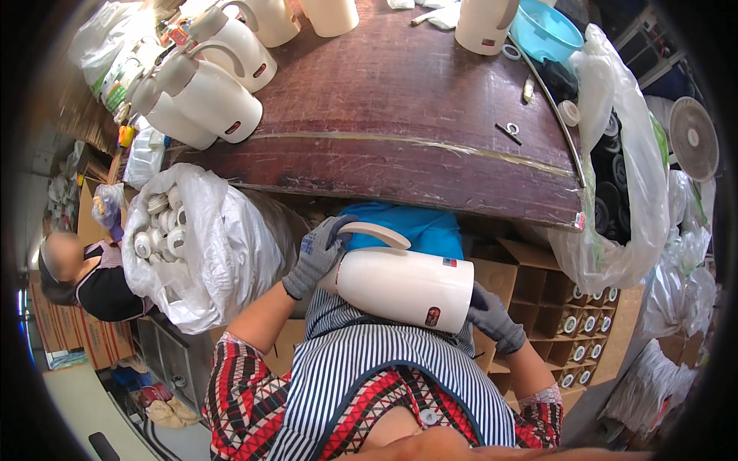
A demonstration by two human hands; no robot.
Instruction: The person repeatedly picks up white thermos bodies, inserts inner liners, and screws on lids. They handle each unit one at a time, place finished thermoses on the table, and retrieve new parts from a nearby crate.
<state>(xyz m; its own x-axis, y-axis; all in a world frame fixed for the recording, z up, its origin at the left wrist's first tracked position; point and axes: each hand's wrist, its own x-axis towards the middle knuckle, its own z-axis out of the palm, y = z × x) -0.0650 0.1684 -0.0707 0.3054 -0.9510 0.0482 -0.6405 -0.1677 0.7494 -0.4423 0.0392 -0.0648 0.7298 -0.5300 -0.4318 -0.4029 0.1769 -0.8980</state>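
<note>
A cream-white thermos jug (pixel 400 288) lies on its side across my lap, below the table's near edge. Its curved handle (pixel 377 233) points toward the table. My left hand (pixel 317 253), in a grey glove, grips the top end beside the handle. My right hand (pixel 496 319), also gloved, is closed round the base end, with some of its fingers hidden behind the jug. A small red and blue label sits near the base, and a dark oval badge is on the side. Blue cloth (pixel 415 227) shows behind the jug.
Several similar jugs (pixel 219 100) stand at the table's left (pixel 369 92); another jug (pixel 484 27) and a blue basin (pixel 546 31) are far right. A bag of white lids (pixel 207 246) is left, a bag of black parts (pixel 615 169) right. A divided carton (pixel 553 307) sits right. Another person (pixel 100 276) is far left.
</note>
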